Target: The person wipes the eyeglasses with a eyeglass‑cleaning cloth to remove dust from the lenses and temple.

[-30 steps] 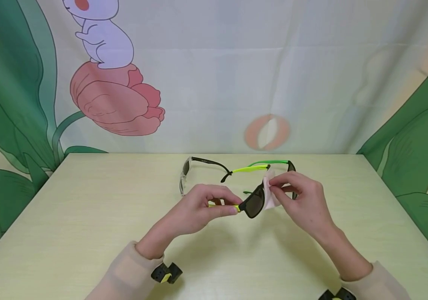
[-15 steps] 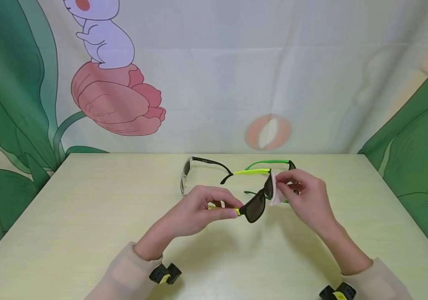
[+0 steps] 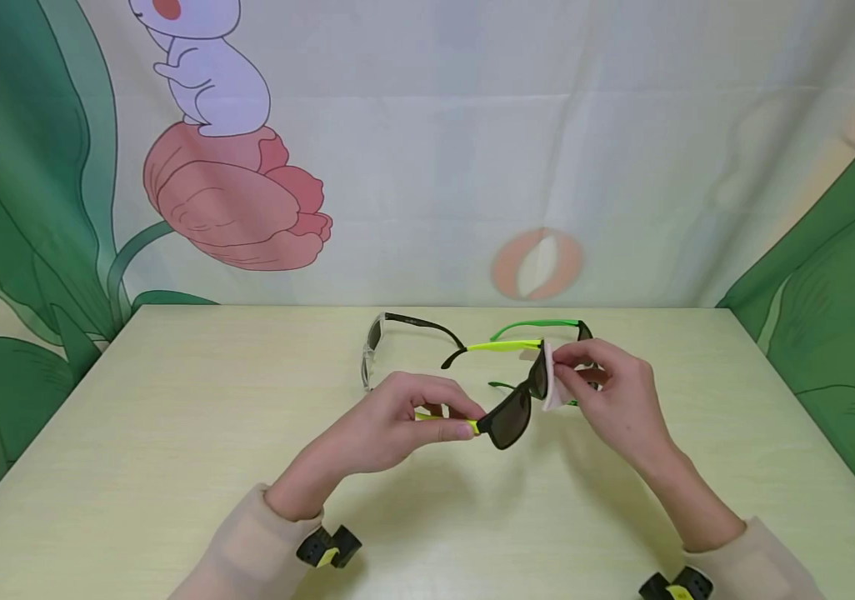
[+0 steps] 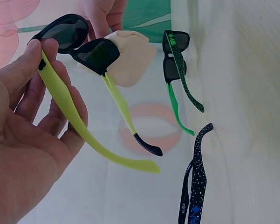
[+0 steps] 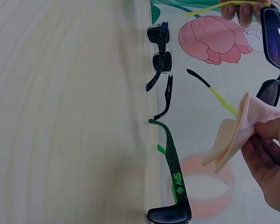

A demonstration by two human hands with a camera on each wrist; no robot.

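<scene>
Black-framed sunglasses (image 3: 510,419) with yellow-green temples are held up over the table, temples unfolded. My left hand (image 3: 405,421) pinches them by one temple close to the hinge, thumb and fingertips at the frame corner in the left wrist view. A pale pink cloth (image 5: 244,126) is pinched between thumb and fingers of my right hand (image 3: 611,392). The folded-over cloth lies against the far lens, at the front side of the frame. In the left wrist view the cloth (image 4: 130,58) shows behind that lens, and part of the right hand is hidden behind the sunglasses.
Green-templed sunglasses (image 5: 174,170) stand on the table (image 3: 172,433) behind my right hand, partly hidden by it. Clear-framed sunglasses with dark speckled temples (image 3: 375,333) stand at the back, left of them. A printed curtain (image 3: 412,167) hangs behind the table's far edge.
My right hand and the cloth have shifted slightly right, uncovering more of the far lens. The sunglasses have turned and dipped a little; the left hand has hardly moved.
</scene>
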